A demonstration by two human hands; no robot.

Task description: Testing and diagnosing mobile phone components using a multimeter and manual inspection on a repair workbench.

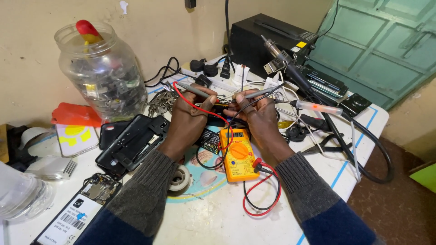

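Two hands hold meter probes over a small dark part on a cluttered bench.

The left hand (190,119) has its grip closed around a slim grey probe (193,89) with a red lead, its long axis running from upper left down toward the middle. The right hand (258,117) is closed on a matching grey probe (263,93) with a black lead, slanting from upper right down to the middle. Both tips converge on a small dark part (217,119) between the hands; whether they touch it cannot be told. Just below the hands lies a boxy yellow multimeter (237,155) with an orange dial, its long axis running away from the person. Left of it are a flat black phone shell (131,145) and a clear ribbed plastic jar (103,72) on the white bench (218,218).
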